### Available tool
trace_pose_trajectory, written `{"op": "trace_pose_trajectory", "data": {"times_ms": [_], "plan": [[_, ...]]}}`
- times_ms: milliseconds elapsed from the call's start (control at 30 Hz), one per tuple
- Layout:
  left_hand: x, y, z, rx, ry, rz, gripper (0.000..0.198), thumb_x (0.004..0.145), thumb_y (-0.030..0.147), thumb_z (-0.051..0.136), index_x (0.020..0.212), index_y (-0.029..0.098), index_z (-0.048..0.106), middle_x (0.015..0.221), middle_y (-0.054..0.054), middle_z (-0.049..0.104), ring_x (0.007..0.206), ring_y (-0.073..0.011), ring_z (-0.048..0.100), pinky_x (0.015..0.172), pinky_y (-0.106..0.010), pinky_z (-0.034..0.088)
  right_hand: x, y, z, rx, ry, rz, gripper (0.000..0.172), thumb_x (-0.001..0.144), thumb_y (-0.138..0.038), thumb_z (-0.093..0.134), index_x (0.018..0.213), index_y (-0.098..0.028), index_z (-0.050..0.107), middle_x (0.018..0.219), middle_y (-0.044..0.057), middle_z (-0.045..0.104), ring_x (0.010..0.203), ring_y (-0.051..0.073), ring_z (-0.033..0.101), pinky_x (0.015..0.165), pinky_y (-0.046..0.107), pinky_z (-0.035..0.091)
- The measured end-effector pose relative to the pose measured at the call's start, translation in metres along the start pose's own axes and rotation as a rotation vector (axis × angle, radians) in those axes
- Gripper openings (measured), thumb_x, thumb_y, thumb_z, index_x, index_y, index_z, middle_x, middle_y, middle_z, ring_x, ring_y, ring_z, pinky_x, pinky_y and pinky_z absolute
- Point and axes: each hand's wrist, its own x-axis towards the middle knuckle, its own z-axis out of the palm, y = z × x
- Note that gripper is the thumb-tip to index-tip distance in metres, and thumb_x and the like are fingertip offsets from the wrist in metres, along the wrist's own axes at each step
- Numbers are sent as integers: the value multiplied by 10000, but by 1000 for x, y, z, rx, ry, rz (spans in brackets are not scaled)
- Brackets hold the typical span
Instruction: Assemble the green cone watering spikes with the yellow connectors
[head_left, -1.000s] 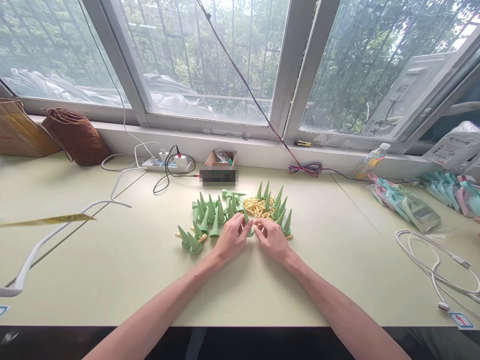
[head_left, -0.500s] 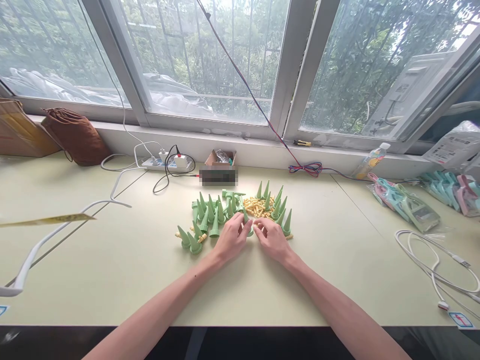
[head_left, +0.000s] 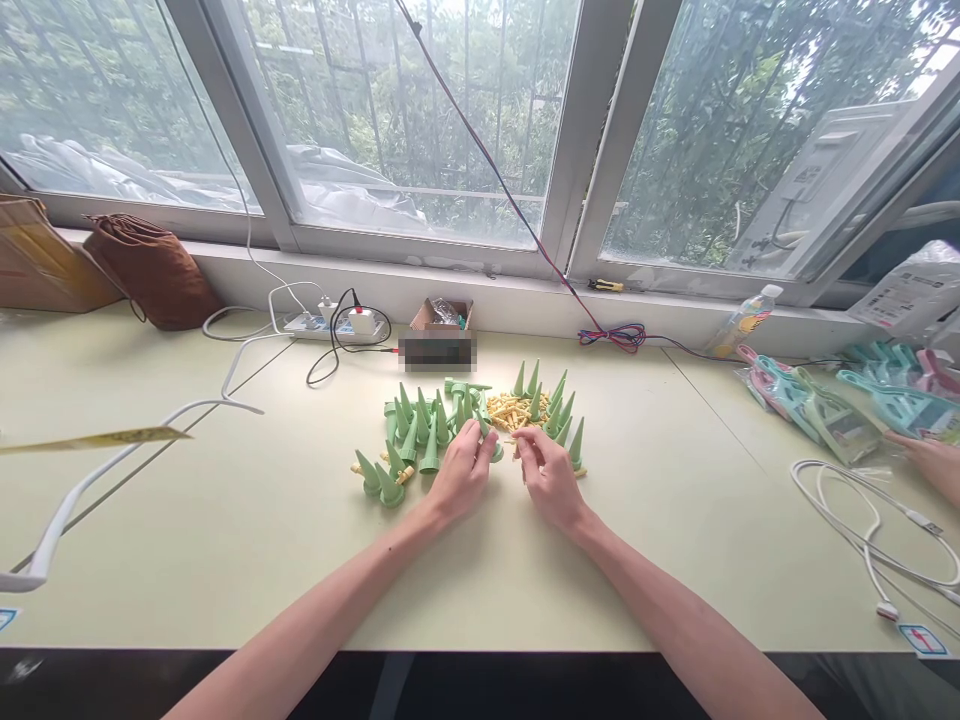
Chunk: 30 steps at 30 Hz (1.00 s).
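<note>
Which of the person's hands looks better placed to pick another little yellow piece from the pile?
Probably the right hand: its fingertips sit at the near edge of the yellow pieces, while the left hand is at a green cone beside them.

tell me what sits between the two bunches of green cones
A heap of small yellow pegs lies between the left green cones and right green cones, seen in the head view.

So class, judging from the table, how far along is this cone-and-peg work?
Done: many green cones stand upright. In hand: the left hand grips one green cone while the right hand pinches a yellow peg. Left: a pile of yellow pegs.
</note>
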Motion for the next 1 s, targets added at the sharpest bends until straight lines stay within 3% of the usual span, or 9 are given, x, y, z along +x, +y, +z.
{"op": "trace_pose_trajectory", "data": {"times_ms": [200,467,767,1000], "plan": [[0,2,-2,-150,-68,-139,372,977,497,378,846,183,531,565,31,467,500,-126,461,520,-271,379,0,-1,1,30,-7,-11,213,992,-307,421,1012,-192,599,761,24,591,603,139,544,559,249,454],[1,3,-3,-306,-120,-230,419,952,553,399,915,168,559,535,36,499,467,-118,506,469,-241,403,-1,-1,2,21,-20,-22,236,995,-326,414,1002,-191,608,745,20,593,589,137,536,555,248,452],[3,2,-2,-486,-148,-224,379,906,545,507,971,172,522,950,-61,620,563,-104,592,363,-180,396,-1,-2,2,29,-4,-37,223,986,-314,432,987,-191,618,767,32,618,640,153,576,587,267,475],[3,5,-2,-511,-142,-226,388,890,530,541,1029,168,547,1033,-87,634,576,-103,608,347,-173,394,-1,-3,2,20,-7,-26,215,986,-318,438,990,-191,610,777,32,624,660,161,591,615,273,479]]}}
